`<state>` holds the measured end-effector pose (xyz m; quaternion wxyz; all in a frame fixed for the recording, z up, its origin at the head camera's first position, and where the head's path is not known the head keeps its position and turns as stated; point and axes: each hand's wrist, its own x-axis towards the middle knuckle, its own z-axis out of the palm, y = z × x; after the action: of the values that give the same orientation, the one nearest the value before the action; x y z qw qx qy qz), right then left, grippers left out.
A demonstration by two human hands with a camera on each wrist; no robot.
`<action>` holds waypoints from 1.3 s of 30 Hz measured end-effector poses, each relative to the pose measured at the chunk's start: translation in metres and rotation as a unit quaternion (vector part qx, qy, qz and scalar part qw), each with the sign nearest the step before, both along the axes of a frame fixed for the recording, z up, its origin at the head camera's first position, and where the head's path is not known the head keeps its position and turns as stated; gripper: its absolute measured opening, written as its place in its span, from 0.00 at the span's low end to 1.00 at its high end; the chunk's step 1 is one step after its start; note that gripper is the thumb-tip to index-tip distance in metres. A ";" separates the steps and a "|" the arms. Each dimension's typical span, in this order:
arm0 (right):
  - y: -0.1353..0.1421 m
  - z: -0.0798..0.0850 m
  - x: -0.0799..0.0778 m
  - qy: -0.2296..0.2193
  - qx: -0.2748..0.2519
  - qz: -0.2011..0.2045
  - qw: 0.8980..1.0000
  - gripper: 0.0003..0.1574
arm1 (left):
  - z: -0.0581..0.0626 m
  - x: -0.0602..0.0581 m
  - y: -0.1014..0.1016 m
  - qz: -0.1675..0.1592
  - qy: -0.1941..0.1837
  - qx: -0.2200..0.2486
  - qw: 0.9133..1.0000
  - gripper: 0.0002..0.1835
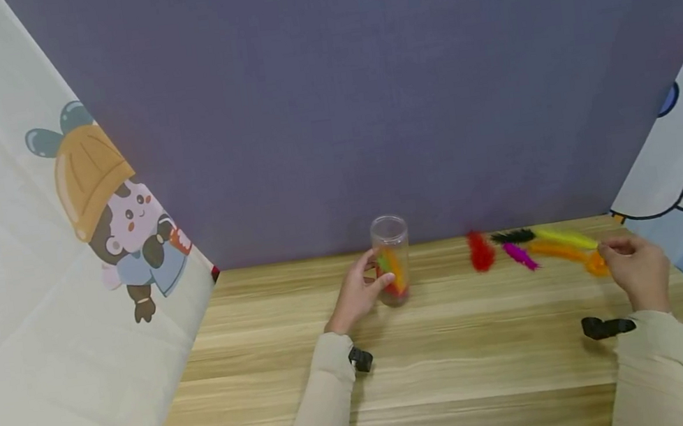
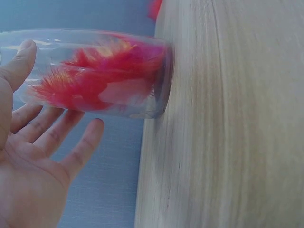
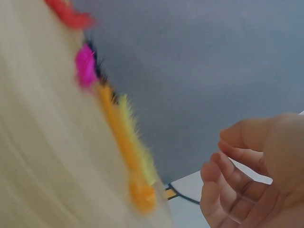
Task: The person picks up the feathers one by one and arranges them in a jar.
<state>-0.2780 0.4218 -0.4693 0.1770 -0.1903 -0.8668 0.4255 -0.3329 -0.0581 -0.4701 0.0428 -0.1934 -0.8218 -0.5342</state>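
A clear glass jar [image 1: 390,235] stands upright near the back of the table with colourful feathers [image 2: 104,76] inside, mostly red. My left hand [image 1: 359,288] holds it from the left, the thumb on one side and the fingers curving along the other. Over at the right, my right hand [image 1: 639,267] is above the table by the ends of a yellow feather [image 1: 566,238] and an orange feather [image 1: 557,251]. In the right wrist view its fingers are loosely bent with nothing between them, apart from the feathers.
Left of those two feathers lie a black feather [image 1: 511,236], a magenta feather [image 1: 520,256] and a red feather [image 1: 481,252]. A dark grey panel [image 1: 391,95] rises behind the wooden table [image 1: 449,376], with printed white sheets [image 1: 16,243] at both sides.
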 end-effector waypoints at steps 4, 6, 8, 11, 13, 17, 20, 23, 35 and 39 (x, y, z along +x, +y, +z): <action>0.004 -0.009 -0.005 -0.019 0.024 -0.005 1.000 0.27 | -0.001 -0.001 -0.001 -0.002 0.000 0.006 1.000 0.36; 0.007 -0.013 -0.007 -0.029 0.033 -0.007 0.999 0.26 | -0.001 -0.001 -0.001 -0.002 0.001 0.007 1.000 0.36; 0.009 -0.018 -0.008 -0.039 0.039 -0.003 0.998 0.26 | -0.001 -0.002 -0.001 -0.001 0.002 0.006 1.000 0.35; 0.009 -0.025 -0.007 -0.059 0.029 0.004 0.998 0.29 | -0.002 -0.002 0.000 -0.001 0.002 0.004 1.000 0.35; 0.010 -0.031 -0.007 -0.069 0.025 0.006 0.997 0.31 | -0.003 -0.003 0.000 -0.002 0.001 0.005 1.000 0.35; 0.015 -0.043 -0.010 -0.072 0.041 -0.003 0.997 0.31 | -0.005 -0.003 0.001 -0.002 0.000 0.006 1.000 0.35; 0.020 -0.047 -0.014 -0.085 0.049 -0.013 0.995 0.34 | -0.004 -0.003 0.001 -0.003 -0.001 0.002 1.000 0.36; 0.022 -0.046 -0.016 -0.107 0.038 -0.024 0.993 0.36 | -0.003 -0.003 0.001 -0.004 0.000 -0.002 1.000 0.36; 0.025 -0.047 -0.022 -0.154 0.029 -0.026 0.987 0.38 | -0.002 -0.003 0.001 0.002 0.005 -0.004 1.000 0.35; 0.022 -0.044 -0.021 -0.160 0.034 -0.030 0.986 0.36 | -0.002 -0.002 0.001 0.004 -0.001 -0.004 1.000 0.35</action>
<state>-0.2994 0.4437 -0.5130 0.0550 -0.2753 -0.8919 0.3547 -0.3353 -0.0566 -0.4717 0.0434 -0.1898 -0.8247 -0.5310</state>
